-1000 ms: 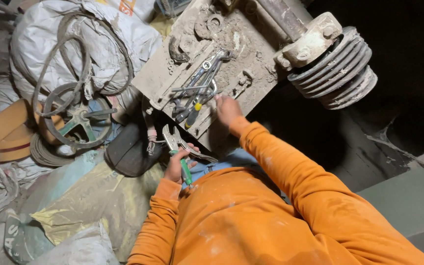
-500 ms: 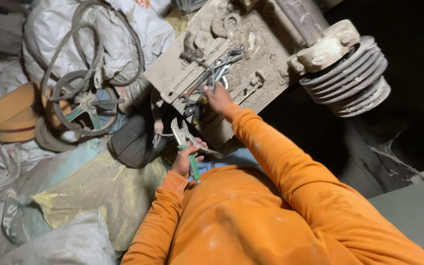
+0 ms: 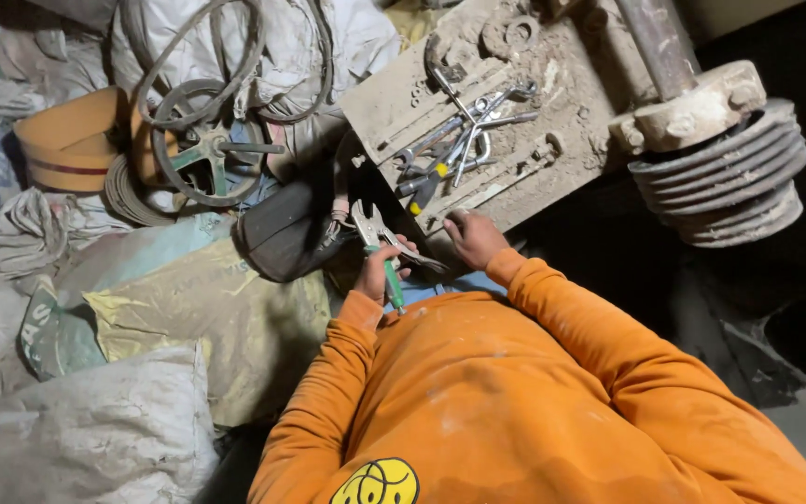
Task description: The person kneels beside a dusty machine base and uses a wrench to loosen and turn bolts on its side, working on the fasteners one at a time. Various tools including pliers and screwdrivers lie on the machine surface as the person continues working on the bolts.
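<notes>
My left hand (image 3: pixel 372 277) grips locking pliers (image 3: pixel 377 245) with a green handle, jaws pointing away from me, over a dark bag (image 3: pixel 282 229). My right hand (image 3: pixel 474 239) rests with bent fingers on the near edge of a dusty metal plate (image 3: pixel 571 93) and holds nothing that I can see. Just beyond its fingers lies a heap of wrenches (image 3: pixel 464 135) with a yellow-handled screwdriver (image 3: pixel 429 189) among them. Both arms are in orange sleeves.
A grooved pulley (image 3: pixel 729 173) on a shaft sits at the plate's right. At the left are a green spoked wheel (image 3: pixel 202 149) with looped belts, an orange hat (image 3: pixel 67 140), and dusty sacks (image 3: pixel 86 439). Dark floor lies at the right.
My right hand has drawn back from the heap of wrenches to the plate's near edge. My left hand keeps the pliers. The view has shifted, so everything sits lower and further right.
</notes>
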